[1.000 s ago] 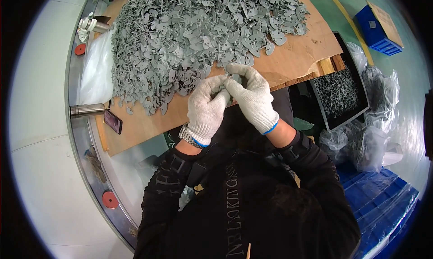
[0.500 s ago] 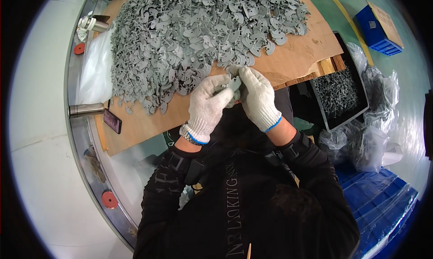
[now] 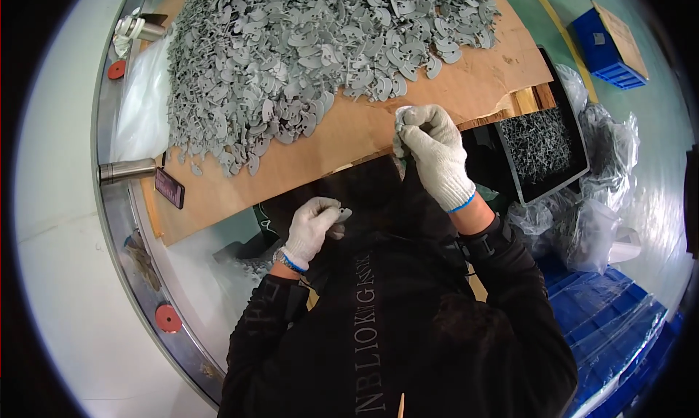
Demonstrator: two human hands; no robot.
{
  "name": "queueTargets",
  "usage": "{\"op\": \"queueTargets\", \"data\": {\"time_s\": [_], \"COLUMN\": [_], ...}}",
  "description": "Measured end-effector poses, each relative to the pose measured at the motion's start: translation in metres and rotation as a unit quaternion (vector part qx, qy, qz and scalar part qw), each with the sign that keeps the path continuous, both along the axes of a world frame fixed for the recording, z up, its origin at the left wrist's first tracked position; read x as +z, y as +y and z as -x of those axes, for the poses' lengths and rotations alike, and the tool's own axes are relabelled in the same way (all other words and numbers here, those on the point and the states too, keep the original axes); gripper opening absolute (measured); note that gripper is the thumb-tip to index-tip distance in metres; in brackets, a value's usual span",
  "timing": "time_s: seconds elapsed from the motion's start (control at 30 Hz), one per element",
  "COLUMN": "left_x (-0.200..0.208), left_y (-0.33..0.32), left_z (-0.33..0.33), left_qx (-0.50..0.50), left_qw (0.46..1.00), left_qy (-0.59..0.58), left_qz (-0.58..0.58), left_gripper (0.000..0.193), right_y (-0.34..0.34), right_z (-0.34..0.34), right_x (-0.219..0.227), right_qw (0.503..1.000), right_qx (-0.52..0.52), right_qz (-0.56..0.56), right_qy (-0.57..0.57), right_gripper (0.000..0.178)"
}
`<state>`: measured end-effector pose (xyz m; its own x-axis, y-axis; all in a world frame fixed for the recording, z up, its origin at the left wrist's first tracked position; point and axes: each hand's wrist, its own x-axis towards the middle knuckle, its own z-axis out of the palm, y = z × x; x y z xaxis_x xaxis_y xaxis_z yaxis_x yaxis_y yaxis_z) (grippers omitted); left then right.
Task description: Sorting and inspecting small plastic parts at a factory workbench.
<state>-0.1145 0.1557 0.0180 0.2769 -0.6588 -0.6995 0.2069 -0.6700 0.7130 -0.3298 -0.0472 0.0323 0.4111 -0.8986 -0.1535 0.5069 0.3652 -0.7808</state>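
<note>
My left hand (image 3: 312, 227), in a white knit glove, is drawn down in front of my body below the table's near edge. A small grey curved metal piece (image 3: 344, 214) pokes out between its thumb and fingers. Over the near edge of the board, my gloved right hand (image 3: 437, 152) is raised with thumb and fingers pinched together. Whatever it may hold is mostly hidden by the fingertips. Beyond both hands spreads a large heap of flat, curved grey metal pieces (image 3: 320, 50), like the one in my left hand.
The heap lies on a brown board (image 3: 429, 97). A black bin (image 3: 516, 172) of thin grey metal parts stands at the right, near clear plastic bags (image 3: 615, 152). A phone (image 3: 170, 188) and steel cylinder (image 3: 127, 171) are at the left. A blue crate (image 3: 615, 76) sits far right.
My hands have parted: the left came down toward my body with the curved metal piece, while the right shifted slightly right. The view has moved a little.
</note>
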Motion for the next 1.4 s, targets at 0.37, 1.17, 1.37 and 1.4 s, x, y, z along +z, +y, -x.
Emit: {"op": "queueTargets", "data": {"time_s": [0.37,1.17,1.37,1.4], "left_x": [-0.07,0.044,0.026,0.021], "left_y": [-0.016,0.003,-0.004,-0.006], "left_z": [-0.005,-0.028,-0.037,-0.04], "left_qx": [-0.186,-0.005,0.011,0.008], "left_qw": [0.933,0.956,0.94,0.94], "left_qy": [-0.271,-0.07,-0.144,-0.141], "left_qz": [0.143,0.284,0.308,0.31], "left_gripper": [0.025,0.033,0.021,0.021], "right_y": [0.01,0.073,0.087,0.089], "right_z": [0.003,-0.092,-0.108,-0.11], "right_x": [-0.007,0.016,0.028,0.031], "right_qw": [0.992,0.939,0.938,0.927], "right_qx": [0.045,0.186,0.191,0.186], "right_qz": [0.041,0.086,0.101,0.127], "right_qy": [0.109,0.275,0.272,0.301], "right_gripper": [0.013,0.021,0.021,0.021]}}
